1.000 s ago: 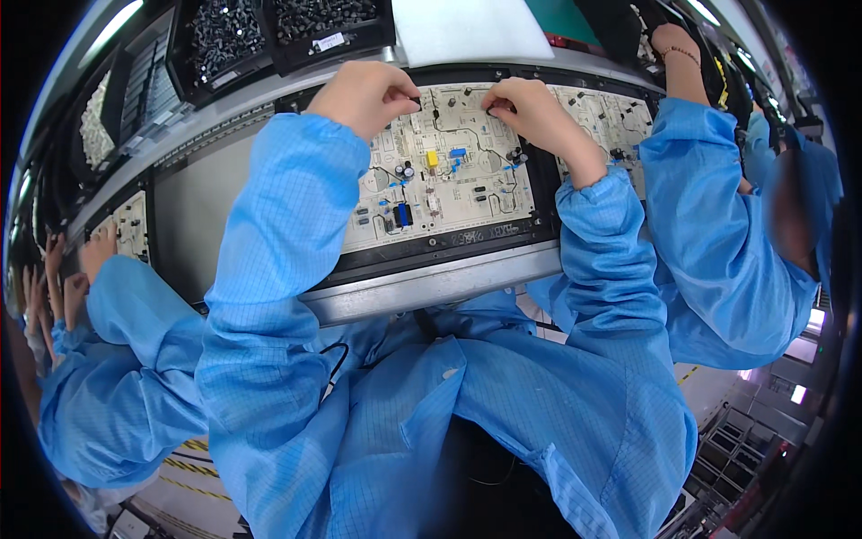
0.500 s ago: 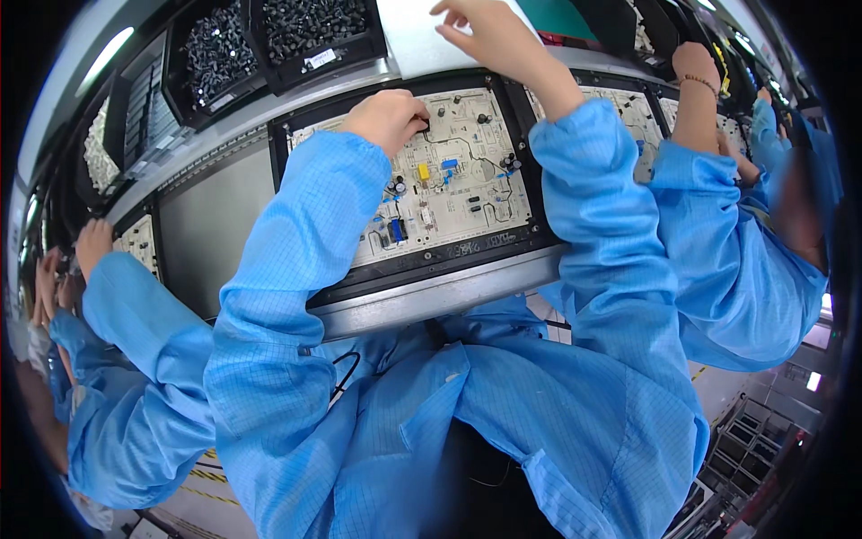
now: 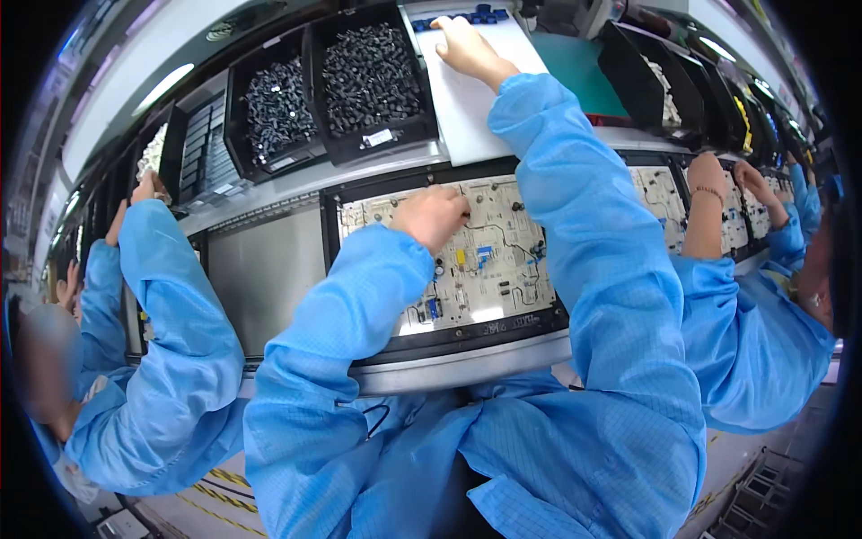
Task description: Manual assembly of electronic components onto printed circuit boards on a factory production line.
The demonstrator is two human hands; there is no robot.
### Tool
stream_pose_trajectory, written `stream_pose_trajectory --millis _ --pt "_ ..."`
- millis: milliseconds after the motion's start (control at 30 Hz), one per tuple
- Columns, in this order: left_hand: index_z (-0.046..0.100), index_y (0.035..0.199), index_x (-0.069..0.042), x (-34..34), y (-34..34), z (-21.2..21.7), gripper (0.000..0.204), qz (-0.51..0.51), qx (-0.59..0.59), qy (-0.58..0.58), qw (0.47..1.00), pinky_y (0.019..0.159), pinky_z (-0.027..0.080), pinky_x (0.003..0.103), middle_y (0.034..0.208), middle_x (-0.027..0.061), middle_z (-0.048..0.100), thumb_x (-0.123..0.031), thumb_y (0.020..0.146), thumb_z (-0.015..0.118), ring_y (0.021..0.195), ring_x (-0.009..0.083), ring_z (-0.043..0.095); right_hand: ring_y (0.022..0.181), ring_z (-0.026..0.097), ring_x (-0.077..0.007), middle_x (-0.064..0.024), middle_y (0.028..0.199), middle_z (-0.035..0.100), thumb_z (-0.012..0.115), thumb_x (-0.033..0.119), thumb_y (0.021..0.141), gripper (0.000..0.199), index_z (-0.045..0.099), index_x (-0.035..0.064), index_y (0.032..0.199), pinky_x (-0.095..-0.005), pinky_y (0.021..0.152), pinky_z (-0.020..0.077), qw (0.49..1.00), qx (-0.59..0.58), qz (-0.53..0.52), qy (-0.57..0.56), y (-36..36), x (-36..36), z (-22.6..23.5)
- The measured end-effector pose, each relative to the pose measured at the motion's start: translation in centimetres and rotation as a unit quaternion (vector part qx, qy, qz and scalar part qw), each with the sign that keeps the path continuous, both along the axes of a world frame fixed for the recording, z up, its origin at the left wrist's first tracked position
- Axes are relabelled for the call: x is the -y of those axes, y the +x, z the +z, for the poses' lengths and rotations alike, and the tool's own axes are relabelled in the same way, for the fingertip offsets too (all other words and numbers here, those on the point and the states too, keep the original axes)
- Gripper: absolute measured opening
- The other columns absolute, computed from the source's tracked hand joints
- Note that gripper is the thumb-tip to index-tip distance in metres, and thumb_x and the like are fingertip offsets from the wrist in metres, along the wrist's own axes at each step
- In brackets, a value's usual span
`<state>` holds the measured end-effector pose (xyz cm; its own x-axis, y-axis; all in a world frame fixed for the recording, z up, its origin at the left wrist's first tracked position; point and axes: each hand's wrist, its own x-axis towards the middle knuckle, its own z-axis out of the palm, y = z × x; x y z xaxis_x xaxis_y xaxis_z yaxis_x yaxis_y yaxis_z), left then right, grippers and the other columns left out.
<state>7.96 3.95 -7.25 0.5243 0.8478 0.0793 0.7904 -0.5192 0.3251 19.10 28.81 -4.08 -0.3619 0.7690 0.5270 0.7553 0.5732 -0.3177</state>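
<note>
My left hand (image 3: 433, 217) is over the upper left part of a pale circuit board (image 3: 503, 292), its fingers curled together close to the board's surface. What they pinch, if anything, is hidden. The board sits in a black frame (image 3: 449, 340) and carries yellow, blue and black components. Farther off, my right hand (image 3: 473, 52) stretches over a white sheet (image 3: 462, 112), thumb and fingers apart and apparently empty. Its fingertips are beside a row of small dark blue components (image 3: 485, 15) at the sheet's far end.
Black bins of small dark parts (image 3: 373, 81) stand beyond the board, left of the white sheet. A green mat (image 3: 579, 76) lies to its right. Left of the board is a bare metal plate (image 3: 269, 283). Co-workers' sleeved arms (image 3: 175, 278) are close on both sides.
The view has shifted, bringing the bins and the blue components further into sight. My right hand has come to these components; my left stays at the board. A co-worker's hand at left has moved to a bin.
</note>
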Motion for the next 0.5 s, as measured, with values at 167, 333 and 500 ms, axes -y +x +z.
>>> stream_pose_trajectory --millis 167,333,500 --pt "0.063 0.096 -0.007 0.0 0.8 1.1 0.018 0.014 -0.029 -0.025 0.999 0.082 0.047 0.038 0.096 0.0106 0.06 -0.017 0.081 0.061 0.095 0.0297 0.057 0.07 0.063 -0.0354 -0.0167 0.075 0.064 0.048 0.02 0.085 0.028 0.051 0.0106 0.112 -0.0459 0.063 0.0501 0.982 0.126 -0.025 0.14 -1.7 -5.0 -0.1" --pt "0.063 0.095 -0.008 0.1 -1.3 2.6 0.02 0.015 0.078 0.027 0.997 0.077 0.049 0.038 0.09 0.0116 0.062 -0.021 0.08 0.064 0.09 0.0299 0.059 0.069 0.063 -0.0344 -0.0167 0.077 0.065 0.038 0.026 0.091 0.025 0.056 0.0087 0.096 -0.0453 0.06 0.049 0.977 0.149 -0.027 0.151 -2.2 -6.6 -1.6" --pt "0.06 0.088 -0.004 -1.4 -8.8 5.4 0.009 0.224 0.293 0.26 0.892 0.065 0.049 0.033 0.077 0.0111 0.062 -0.011 0.082 0.061 0.073 0.0275 0.061 0.077 0.058 -0.0419 -0.0242 0.078 0.06 0.062 0.022 0.077 0.022 0.06 0.0017 0.084 -0.0469 0.068 0.0465 0.985 -0.163 -0.023 0.052 -0.1 -2.7 -0.8"
